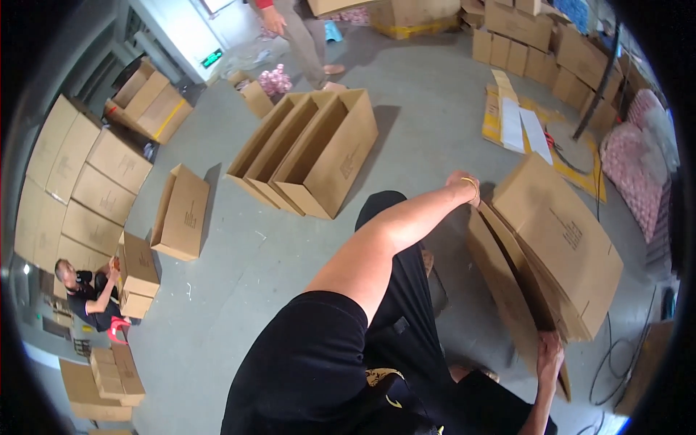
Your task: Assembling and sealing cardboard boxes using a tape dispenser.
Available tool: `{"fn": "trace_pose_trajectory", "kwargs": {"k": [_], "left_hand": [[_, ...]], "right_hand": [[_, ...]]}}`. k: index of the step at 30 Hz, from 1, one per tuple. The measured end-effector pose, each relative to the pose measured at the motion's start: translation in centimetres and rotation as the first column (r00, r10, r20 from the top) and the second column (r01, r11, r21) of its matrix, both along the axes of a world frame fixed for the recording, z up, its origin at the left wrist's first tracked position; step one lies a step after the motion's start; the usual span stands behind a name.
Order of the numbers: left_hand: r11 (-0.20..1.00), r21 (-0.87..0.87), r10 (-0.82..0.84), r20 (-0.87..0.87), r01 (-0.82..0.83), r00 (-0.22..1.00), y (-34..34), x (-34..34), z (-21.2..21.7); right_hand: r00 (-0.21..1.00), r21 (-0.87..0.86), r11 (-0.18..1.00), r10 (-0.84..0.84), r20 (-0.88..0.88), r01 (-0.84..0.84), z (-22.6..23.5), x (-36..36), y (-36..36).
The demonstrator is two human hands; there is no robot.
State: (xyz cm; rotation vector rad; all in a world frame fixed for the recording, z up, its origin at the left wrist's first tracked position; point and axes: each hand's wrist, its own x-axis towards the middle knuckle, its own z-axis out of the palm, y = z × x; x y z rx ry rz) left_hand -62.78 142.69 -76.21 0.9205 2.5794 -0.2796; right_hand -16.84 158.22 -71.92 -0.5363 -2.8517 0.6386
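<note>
A partly folded brown cardboard box (pixel 569 235) tilts at my right, printed on its outer face, its panels spread by a dark gap. At its upper left corner my left hand (pixel 465 187), with a gold-coloured band at the wrist, is closed on the cardboard edge. Lower down, my right hand (pixel 550 354) grips the near edge of the panels, its fingers partly hidden behind the board. Ahead on the floor stand three open-topped long boxes (pixel 351 163) side by side. Another open-topped box (pixel 185 214) stands alone to their left.
Stacked cartons (pixel 98 192) line the left side, where a person (pixel 94 293) sits handling a box. Another person's legs (pixel 303 43) show at the top. Flat cardboard (pixel 496 123), a pole (pixel 600 90), pink bags (pixel 632 167) and cables (pixel 616 362) lie or stand to the right.
</note>
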Motion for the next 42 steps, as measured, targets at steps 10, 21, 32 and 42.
{"fn": "trace_pose_trajectory", "kwargs": {"k": [10, 21, 32, 42], "left_hand": [[0.897, 0.441, -0.364, 0.779, -0.034, 0.511, 2.5, 7.6, 1.9], [0.744, 0.418, -0.597, 0.066, 0.521, 0.8, 3.7, 13.0, -1.9], [0.767, 0.602, 0.263, 0.022, -0.223, 0.965, 2.4, 5.4, -2.0], [0.925, 0.379, 0.085, -0.146, -0.024, 0.986, 1.7, 6.0, -0.4]], "right_hand": [[1.0, 0.097, 0.995, -0.026, 0.016, 0.024, -3.8, 1.6, -0.6], [0.986, -0.043, 0.986, 0.162, 0.039, -0.161, -1.1, -1.6, -1.3], [0.864, -0.243, 0.932, 0.345, 0.365, -0.269, -6.3, 5.1, 2.7], [0.683, 0.361, 0.587, -0.683, -0.26, 0.724, -2.9, 6.3, 3.9]]}}
